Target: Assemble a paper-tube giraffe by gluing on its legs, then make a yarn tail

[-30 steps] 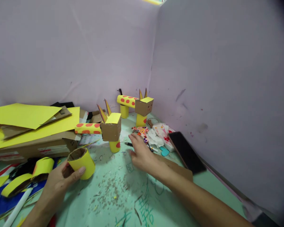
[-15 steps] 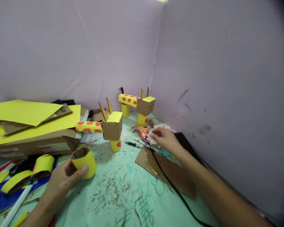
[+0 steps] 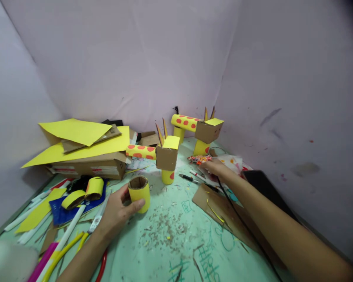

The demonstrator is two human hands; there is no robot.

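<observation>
My left hand point(image 3: 117, 209) is closed round a short cardboard tube point(image 3: 141, 196) wrapped in yellow paper, held upright near the tabletop with its open end up. Farther back on the right, my right hand point(image 3: 213, 167) is closed over a colourful patterned glue gun point(image 3: 198, 158) with a black cord point(image 3: 228, 201); the fingertips are mostly hidden behind the hand. Between the hands stands a box-headed cardboard animal point(image 3: 166, 158) with pointed ears and a red-spotted yellow body. A similar animal point(image 3: 208, 132) stands behind it, close to the glue gun.
Yellow sheets point(image 3: 76, 133) lie on a cardboard box point(image 3: 88, 164) at the back left. Yellow rings point(image 3: 94, 188), paper rolls and scissors point(image 3: 98, 219) clutter the left. A brown cardboard piece point(image 3: 223, 215), pens point(image 3: 190, 178) and a dark flat object point(image 3: 261, 188) lie on the right.
The view has swung left, so things appear farther right. My right hand has come down from beside the glue gun and closed on it. My left hand still holds the yellow tube.
</observation>
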